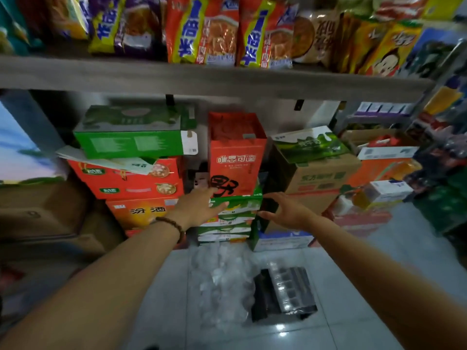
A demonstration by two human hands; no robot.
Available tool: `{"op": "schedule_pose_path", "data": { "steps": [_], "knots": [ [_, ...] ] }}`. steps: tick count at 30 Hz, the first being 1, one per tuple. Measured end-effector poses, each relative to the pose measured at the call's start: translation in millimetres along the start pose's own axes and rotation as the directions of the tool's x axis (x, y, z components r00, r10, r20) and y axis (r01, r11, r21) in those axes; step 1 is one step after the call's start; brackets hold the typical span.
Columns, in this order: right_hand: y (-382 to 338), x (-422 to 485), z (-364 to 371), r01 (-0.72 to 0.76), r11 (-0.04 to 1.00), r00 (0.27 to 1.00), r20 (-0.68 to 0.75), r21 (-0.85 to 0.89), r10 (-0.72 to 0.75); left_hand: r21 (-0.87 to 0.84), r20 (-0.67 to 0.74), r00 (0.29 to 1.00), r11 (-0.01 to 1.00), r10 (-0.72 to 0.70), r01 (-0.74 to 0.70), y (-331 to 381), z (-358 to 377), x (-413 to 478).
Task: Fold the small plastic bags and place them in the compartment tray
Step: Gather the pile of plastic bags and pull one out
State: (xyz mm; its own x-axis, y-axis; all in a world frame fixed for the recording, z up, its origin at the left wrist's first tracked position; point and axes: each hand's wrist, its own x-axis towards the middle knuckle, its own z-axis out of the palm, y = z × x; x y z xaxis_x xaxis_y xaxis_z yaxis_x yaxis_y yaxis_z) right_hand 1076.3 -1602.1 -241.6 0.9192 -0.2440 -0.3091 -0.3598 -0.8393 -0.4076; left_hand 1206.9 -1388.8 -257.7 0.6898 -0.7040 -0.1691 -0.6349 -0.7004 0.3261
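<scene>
Step judged: folding not yet begun. Pale tiled floor (353, 261) carries heap of small clear plastic bags (222, 286), with black plastic compartment tray (288, 289) just beside, at heap's right. Next move calls for lowering to the heap and pinching one bag. Left hand (199, 207) and right hand (285, 210) outstretched, well above bags, fingers spread, holding nothing

I have one wide camera on the head. It looks forward and down, past the left hand (199, 207) and right hand (286, 210), toward the shelf (202, 79) and floor (358, 286).
</scene>
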Motion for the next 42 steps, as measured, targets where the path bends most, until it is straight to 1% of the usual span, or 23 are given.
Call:
{"op": "schedule_pose_path", "data": {
  "steps": [2,4,8,10,12,14,17,19,23,26,30,33,35,37,38,39,40,41,42],
  "knots": [
    [19,30,13,0.002,1.0,1.0,0.005,-0.012,-0.002,0.048,0.017,1.0,0.999,0.009,-0.01,-11,14,35],
    [37,54,29,-0.012,1.0,1.0,0.002,-0.021,0.012,0.14,0.084,0.996,0.989,0.039,-0.05,-22,33,69],
    [81,106,86,-0.09,0.994,0.996,-0.004,-0.064,0.09,0.263,0.243,0.962,0.947,0.122,-0.187,-52,92,144],
    [103,137,124,-0.131,0.99,0.991,0.0,-0.055,0.132,0.291,0.302,0.939,0.923,0.162,-0.253,-69,131,177],
    [122,166,160,-0.158,0.987,0.987,0.036,-0.039,0.159,0.287,0.368,0.915,0.916,0.164,-0.279,-86,172,198],
    [143,194,198,-0.15,0.988,0.985,0.078,-0.045,0.154,0.268,0.412,0.897,0.92,0.16,-0.287,-101,217,221],
    [183,237,265,-0.112,0.992,0.986,0.119,-0.054,0.117,0.291,0.434,0.888,0.909,0.153,-0.299,-126,293,253],
    [213,265,317,-0.111,0.993,0.983,0.143,-0.036,0.115,0.265,0.476,0.871,0.924,0.122,-0.275,-142,348,269],
    [273,311,428,-0.175,0.984,0.966,0.2,0.042,0.163,0.243,0.509,0.851,0.926,0.131,-0.288,-178,464,297],
    [310,337,505,-0.221,0.97,0.957,0.217,0.099,0.195,0.21,0.535,0.838,0.944,0.107,-0.255,-201,544,315],
    [344,361,584,-0.233,0.961,0.947,0.26,0.146,0.19,0.179,0.579,0.809,0.951,0.105,-0.252,-218,635,325],
    [364,373,621,-0.266,0.952,0.943,0.246,0.151,0.224,0.106,0.571,0.817,0.98,0.081,-0.171,-222,684,331],
    [374,380,636,-0.327,0.925,0.932,0.231,0.195,0.281,0.02,0.542,0.84,0.998,0.032,-0.051,-223,707,336],
    [377,386,647,-0.404,0.853,0.911,0.227,0.329,0.344,-0.123,0.491,0.87,0.986,-0.04,0.115,-221,723,340],
    [377,388,651,-0.43,0.816,0.902,0.223,0.387,0.369,-0.247,0.469,0.88,0.944,-0.082,0.219,-219,729,341],
    [377,390,654,-0.446,0.786,0.895,0.22,0.429,0.388,-0.382,0.459,0.879,0.865,-0.128,0.325,-216,735,342],
    [376,392,656,-0.461,0.75,0.887,0.221,0.474,0.406,-0.479,0.457,0.872,0.778,-0.175,0.407,-214,739,341],
    [374,391,656,-0.46,0.716,0.886,0.221,0.525,0.407,-0.546,0.45,0.869,0.706,-0.207,0.451,-213,741,341],
    [372,390,655,-0.446,0.699,0.892,0.219,0.559,0.394,-0.579,0.437,0.875,0.679,-0.209,0.452,-213,742,338]
  ]
}}
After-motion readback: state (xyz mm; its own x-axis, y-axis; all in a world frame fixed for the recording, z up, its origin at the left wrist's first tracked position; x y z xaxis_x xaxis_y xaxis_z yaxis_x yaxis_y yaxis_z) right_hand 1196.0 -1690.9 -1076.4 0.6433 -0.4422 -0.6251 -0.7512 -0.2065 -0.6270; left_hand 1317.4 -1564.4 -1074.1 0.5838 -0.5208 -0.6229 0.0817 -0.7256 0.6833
